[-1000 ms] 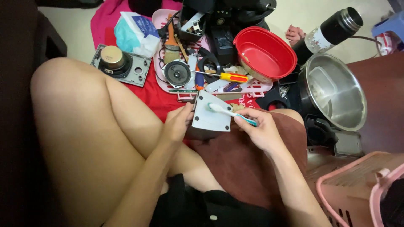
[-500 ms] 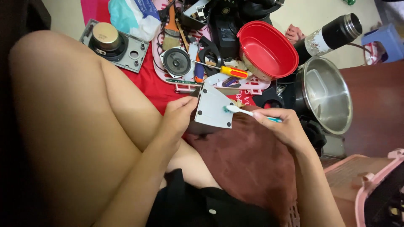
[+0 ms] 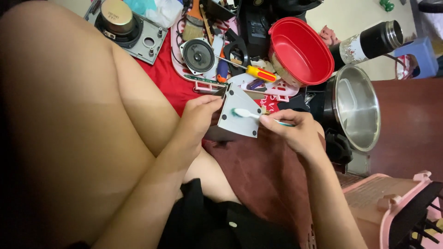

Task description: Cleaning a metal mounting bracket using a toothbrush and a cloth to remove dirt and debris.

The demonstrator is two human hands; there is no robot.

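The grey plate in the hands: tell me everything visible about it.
The grey plate is a flat, roughly square panel, pale grey, metal by its look, with small dark holes near its corners and edges. It is tilted over the lap. The left hand holds its left edge; the right hand presses a white toothbrush, bristles blue-green, against its face.

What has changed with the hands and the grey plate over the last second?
The right hand has slid the toothbrush a little across the grey plate, with the brush head now nearer its middle. The left hand still grips the plate's left edge. The red bowl and steel pot lie as before.
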